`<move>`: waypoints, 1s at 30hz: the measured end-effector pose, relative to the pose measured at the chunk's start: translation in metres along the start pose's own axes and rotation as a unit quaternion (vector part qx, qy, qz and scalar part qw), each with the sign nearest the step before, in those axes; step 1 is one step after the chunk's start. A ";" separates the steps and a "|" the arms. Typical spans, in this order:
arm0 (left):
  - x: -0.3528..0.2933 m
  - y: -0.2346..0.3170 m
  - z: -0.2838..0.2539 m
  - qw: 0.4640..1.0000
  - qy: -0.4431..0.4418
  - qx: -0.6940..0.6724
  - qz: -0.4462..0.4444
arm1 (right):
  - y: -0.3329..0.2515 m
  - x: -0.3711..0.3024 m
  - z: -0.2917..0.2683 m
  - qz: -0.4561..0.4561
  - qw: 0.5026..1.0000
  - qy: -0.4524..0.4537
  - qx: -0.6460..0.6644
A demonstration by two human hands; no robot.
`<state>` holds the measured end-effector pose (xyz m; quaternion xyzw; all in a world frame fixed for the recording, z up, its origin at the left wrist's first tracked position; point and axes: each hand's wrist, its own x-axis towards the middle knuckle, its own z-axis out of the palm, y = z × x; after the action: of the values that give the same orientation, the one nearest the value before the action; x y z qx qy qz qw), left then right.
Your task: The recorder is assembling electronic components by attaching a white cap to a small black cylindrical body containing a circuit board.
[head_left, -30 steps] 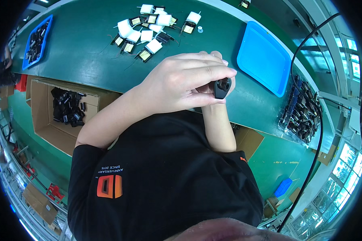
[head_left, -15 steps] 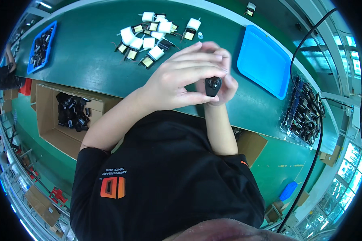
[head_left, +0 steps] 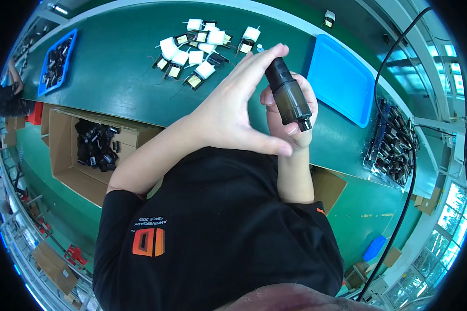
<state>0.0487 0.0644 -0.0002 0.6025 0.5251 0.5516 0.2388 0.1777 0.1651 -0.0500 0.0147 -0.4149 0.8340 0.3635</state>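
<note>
A dark cylinder (head_left: 288,98), smoky and see-through in its middle with a black cap at one end and a narrow nozzle at the other, is held up tilted above the table's near side. My right hand (head_left: 307,90) grips it from behind and the right, the thumb near the nozzle end. My left hand (head_left: 236,106) is open beside it, thumb and fingers spread wide. Its fingertips come close to the black cap; whether they touch it I cannot tell. On the table beyond lie several white-and-black parts (head_left: 196,57) with yellowish labels and thin wires.
A bare blue tray (head_left: 342,83) lies to the right, beside a clear container of dark parts (head_left: 392,147). At far left sits a blue bin (head_left: 66,78) of black parts. Below the table edge, a cardboard box (head_left: 70,171) holds black pieces. A black cable (head_left: 411,192) hangs at right.
My left hand has opened and drawn off the cylinder. The cylinder has turned from end-on to lengthwise view, held in my right hand.
</note>
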 end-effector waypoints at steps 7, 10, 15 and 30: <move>0.003 0.003 0.010 0.998 0.025 0.057 -0.002 | -0.001 -0.003 -0.001 -0.069 0.997 -0.005 -0.018; -0.014 0.014 -0.015 0.980 -0.032 0.194 0.012 | -0.047 -0.025 -0.045 0.035 0.939 -0.177 -0.293; -0.194 -0.018 -0.134 0.904 0.403 0.141 0.013 | -0.159 -0.114 -0.060 0.434 0.723 -0.143 -0.518; -0.540 -0.169 -0.116 0.694 -0.285 0.228 -0.621 | -0.091 0.224 -0.256 0.079 0.573 0.195 -0.792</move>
<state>-0.0337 -0.3973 -0.3379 0.3034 0.7963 -0.0568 0.5202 0.1403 0.5135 -0.0828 -0.4750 -0.8287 0.1808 0.2345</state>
